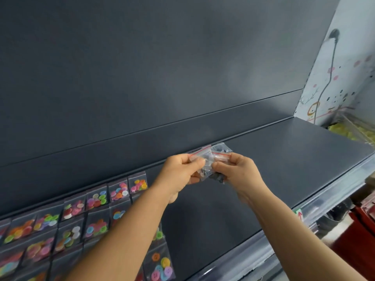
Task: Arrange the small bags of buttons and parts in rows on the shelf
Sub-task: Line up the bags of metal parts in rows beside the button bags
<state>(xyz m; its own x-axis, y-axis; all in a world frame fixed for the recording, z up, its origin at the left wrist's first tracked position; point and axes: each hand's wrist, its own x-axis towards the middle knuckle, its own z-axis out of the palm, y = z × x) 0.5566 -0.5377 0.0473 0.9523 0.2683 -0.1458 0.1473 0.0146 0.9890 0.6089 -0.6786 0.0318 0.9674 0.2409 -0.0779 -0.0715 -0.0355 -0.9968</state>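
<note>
We are pinching a cluster of small clear zip bags of dark parts (211,167) in both grips, left hand (180,175) and right hand (241,175), above the dark grey metal shelf (284,165). They are looking light, limp and slippery, so we are judging the stiffer red-lined seal strips the best hold.

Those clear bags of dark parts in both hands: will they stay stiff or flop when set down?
Probably floppy: the clear bags crumple between left hand and right hand. Likely light, held by fingertip pinches. Loose dark parts may shift.

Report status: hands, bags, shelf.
Left hand and right hand both pinching clear bags. Button bags rowed at left. Shelf unobstructed ahead.
</note>
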